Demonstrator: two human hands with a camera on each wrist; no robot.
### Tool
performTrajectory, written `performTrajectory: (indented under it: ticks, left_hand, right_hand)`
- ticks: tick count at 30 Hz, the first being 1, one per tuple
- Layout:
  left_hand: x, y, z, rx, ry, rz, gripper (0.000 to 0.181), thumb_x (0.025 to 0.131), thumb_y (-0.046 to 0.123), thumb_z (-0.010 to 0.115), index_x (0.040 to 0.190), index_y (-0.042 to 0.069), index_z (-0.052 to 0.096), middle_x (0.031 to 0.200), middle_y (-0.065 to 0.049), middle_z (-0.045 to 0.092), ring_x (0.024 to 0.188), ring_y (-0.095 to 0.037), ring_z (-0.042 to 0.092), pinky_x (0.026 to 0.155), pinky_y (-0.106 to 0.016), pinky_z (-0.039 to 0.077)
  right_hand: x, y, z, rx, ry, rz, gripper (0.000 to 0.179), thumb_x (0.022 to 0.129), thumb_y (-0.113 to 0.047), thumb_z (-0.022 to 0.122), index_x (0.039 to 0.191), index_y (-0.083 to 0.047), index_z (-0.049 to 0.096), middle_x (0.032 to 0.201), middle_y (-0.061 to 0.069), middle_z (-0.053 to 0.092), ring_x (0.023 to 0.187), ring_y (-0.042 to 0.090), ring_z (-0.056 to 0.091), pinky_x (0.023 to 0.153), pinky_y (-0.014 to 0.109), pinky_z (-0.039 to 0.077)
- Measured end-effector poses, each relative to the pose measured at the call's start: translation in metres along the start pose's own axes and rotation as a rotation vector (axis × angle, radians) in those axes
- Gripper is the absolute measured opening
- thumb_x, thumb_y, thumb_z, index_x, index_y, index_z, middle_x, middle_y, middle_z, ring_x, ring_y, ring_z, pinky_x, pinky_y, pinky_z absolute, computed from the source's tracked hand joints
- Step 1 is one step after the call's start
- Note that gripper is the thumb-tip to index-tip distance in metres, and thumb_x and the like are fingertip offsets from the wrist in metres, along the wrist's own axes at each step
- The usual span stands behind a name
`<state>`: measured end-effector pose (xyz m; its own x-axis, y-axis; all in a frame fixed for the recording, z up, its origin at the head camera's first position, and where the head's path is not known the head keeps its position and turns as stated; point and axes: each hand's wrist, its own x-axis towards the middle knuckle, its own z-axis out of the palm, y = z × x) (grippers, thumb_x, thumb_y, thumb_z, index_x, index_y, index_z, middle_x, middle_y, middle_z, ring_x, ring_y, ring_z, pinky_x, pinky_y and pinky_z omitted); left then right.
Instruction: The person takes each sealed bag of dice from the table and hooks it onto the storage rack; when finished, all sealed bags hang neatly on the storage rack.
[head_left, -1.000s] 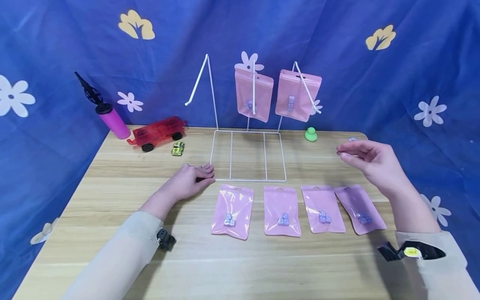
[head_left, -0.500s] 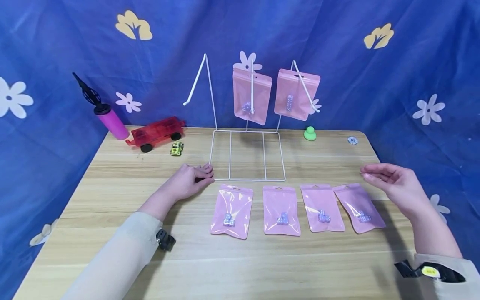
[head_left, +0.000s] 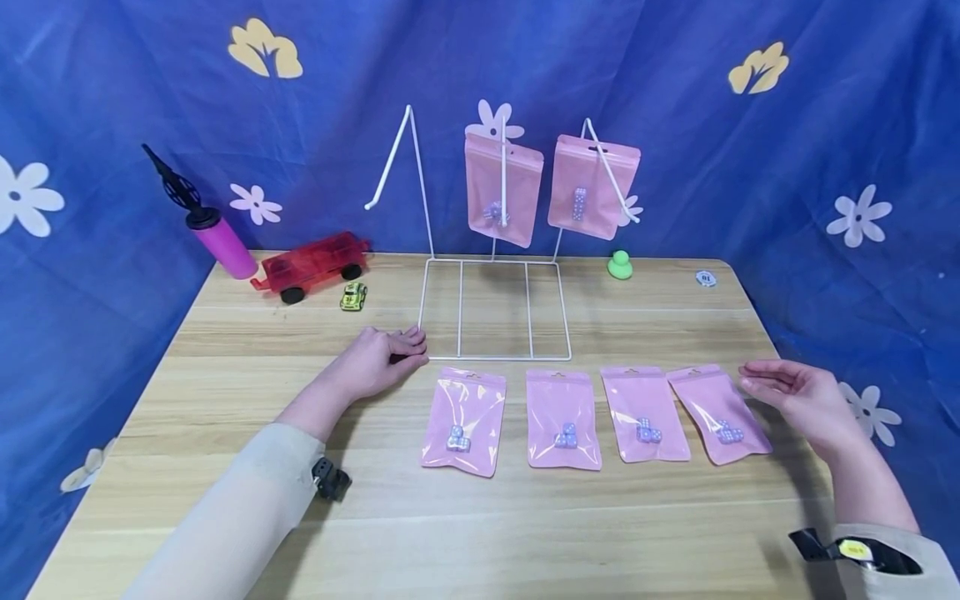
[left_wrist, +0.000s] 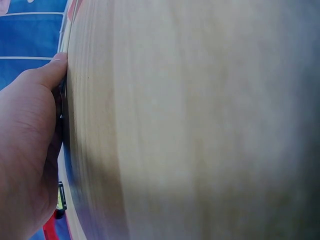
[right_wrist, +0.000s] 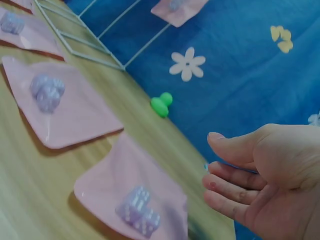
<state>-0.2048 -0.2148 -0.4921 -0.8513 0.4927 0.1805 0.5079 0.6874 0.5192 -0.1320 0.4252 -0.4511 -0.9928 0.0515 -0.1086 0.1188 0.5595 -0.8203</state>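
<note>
One pink pump (head_left: 227, 248), a red wagon (head_left: 315, 261) and a small yellow car (head_left: 354, 297) stand grouped at the table's (head_left: 420, 542) far left, seemingly set aside. The left hand (head_left: 375, 364) pinches the front left corner of the white wire rack (head_left: 497, 359), its thumb on the edge; this hold presumably steadies the frame against shifting. Two pink packets hang by their slots: one on the middle hook (head_left: 521, 196), one on the right hook (head_left: 581, 179). Four more, each containing dice, lie in a row before the rack: first (head_left: 462, 404), second (head_left: 564, 404), third (head_left: 640, 400) and fourth (head_left: 715, 404), the last slanted. Their slotted ends point towards the rack, probably for ready access. A green duck (head_left: 620, 266) and a round chip (head_left: 706, 278) sit towards the back right. The right hand (head_left: 806, 404) holds nothing, fingers loosely bent, just beside the fourth packet; the right wrist view shows a gap between them.
</note>
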Motion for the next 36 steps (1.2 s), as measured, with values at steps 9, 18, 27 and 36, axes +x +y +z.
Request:
performTrajectory:
  ticks: [9,18,27,36]
  left_hand:
    - [0.000,0.001,0.000,-0.004,0.006,0.014,0.029,0.098,0.021,0.079,0.121,0.002,0.078,0.135,-0.017,0.066,0.132,-0.033,0.061,0.113,-0.051,0.045]
    - [0.000,0.002,-0.001,0.007,-0.009,-0.010,0.030,0.099,0.022,0.078,0.122,0.004,0.078,0.137,-0.016,0.064,0.133,-0.031,0.060,0.116,-0.049,0.043]
    - [0.000,0.003,0.000,0.004,0.015,0.014,0.029,0.098,0.021,0.080,0.121,0.003,0.078,0.135,-0.017,0.066,0.130,-0.032,0.062,0.113,-0.050,0.046]
    - [0.000,0.002,0.000,-0.008,0.017,0.009,0.029,0.098,0.021,0.080,0.121,0.003,0.079,0.135,-0.017,0.066,0.130,-0.031,0.062,0.113,-0.050,0.046]
  right_hand:
    - [0.000,0.024,0.003,-0.088,-0.066,0.084,0.059,0.099,-0.026,0.079,0.140,0.011,0.056,0.128,0.026,0.069,0.091,-0.004,0.068,0.077,0.015,0.058]
    - [0.003,0.031,0.006,-0.141,-0.100,0.196,0.066,0.096,-0.028,0.082,0.140,0.013,0.055,0.112,0.017,0.073,0.086,0.014,0.069,0.071,0.021,0.058]
    - [0.002,0.034,0.006,-0.155,-0.090,0.164,0.045,0.099,-0.016,0.076,0.126,0.017,0.060,0.101,0.012,0.071,0.080,0.013,0.063,0.066,0.023,0.055]
    - [-0.001,0.025,0.002,-0.039,-0.081,0.120,0.034,0.101,-0.007,0.071,0.120,0.019,0.058,0.091,0.000,0.070,0.077,0.010,0.064,0.067,0.024,0.058]
